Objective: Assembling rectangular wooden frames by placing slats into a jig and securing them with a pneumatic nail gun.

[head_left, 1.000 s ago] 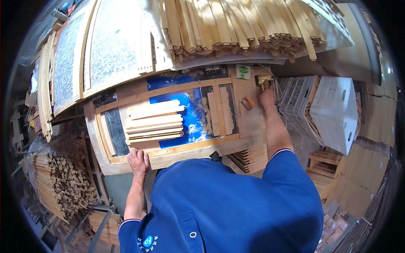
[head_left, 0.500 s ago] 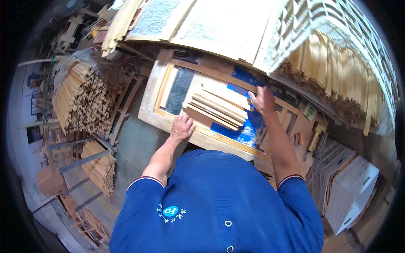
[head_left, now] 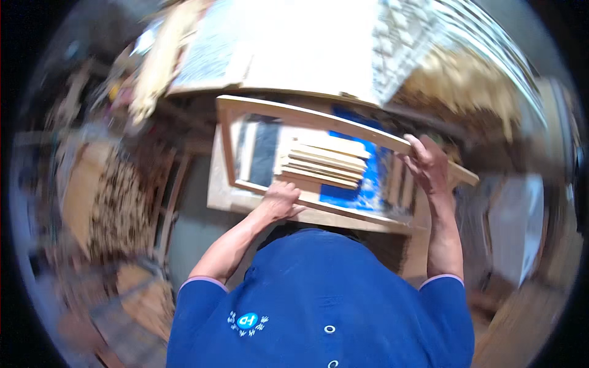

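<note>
A rectangular wooden frame [head_left: 319, 122] is gripped at two places and held tilted just above the work surface [head_left: 224, 196]. The left hand [head_left: 281, 199] is closed on the frame's near rail, fingers curled over the edge, thumb side toward the body. The right hand [head_left: 426, 164] is wrapped around the far rail near its right end, where the rail projects past the hand toward the right. Seen through the frame opening: a stack of pale wooden slats [head_left: 322, 162] lying flat, just beside the left hand, on a blue sheet [head_left: 353, 196]. A dark panel [head_left: 265, 153] is seen at the left part of the opening, next to the slats. The frame's left upright sits near the surface's left edge; its exact contact with the surface cannot be told due to motion blur. Behind the surface, large pale boards [head_left: 294, 49] are stacked flat, and bundles of thin wooden strips [head_left: 466, 80] are piled to the upper right. More strip bundles [head_left: 116, 202] are stacked low on the left, heavily blurred. A blue shirt [head_left: 319, 300] with short sleeves fills the lower middle of the view
</note>
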A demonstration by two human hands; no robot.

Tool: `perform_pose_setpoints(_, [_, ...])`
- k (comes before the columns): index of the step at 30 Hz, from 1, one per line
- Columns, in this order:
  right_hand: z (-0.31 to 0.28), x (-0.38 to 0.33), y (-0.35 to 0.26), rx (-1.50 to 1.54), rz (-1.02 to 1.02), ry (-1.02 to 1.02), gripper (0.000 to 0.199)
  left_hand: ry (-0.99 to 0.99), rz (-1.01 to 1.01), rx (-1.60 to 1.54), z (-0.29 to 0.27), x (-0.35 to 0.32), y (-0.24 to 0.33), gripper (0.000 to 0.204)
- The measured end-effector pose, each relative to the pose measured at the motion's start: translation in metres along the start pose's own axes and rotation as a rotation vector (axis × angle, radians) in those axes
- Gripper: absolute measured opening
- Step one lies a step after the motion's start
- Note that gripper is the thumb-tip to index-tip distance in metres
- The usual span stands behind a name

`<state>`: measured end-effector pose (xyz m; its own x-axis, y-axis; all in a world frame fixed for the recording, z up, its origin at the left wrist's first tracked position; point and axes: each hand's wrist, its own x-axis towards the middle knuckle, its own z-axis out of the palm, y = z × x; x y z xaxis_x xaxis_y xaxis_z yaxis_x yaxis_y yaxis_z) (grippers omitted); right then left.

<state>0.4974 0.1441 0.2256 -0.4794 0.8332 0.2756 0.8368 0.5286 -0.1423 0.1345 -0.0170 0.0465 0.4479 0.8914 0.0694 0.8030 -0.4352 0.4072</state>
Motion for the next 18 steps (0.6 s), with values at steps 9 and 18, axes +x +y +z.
perform_pose_setpoints(9, [-0.062,-0.236,-0.068,-0.343,0.645,0.545,0.054,-0.375,0.572,0.145,-0.008,0.054,0.087,0.036])
perform_pose_setpoints(18, [-0.012,-0.25,-0.139,1.087,0.939,0.951,0.094,-0.689,0.983,-0.061,0.147,0.041,0.283,0.026])
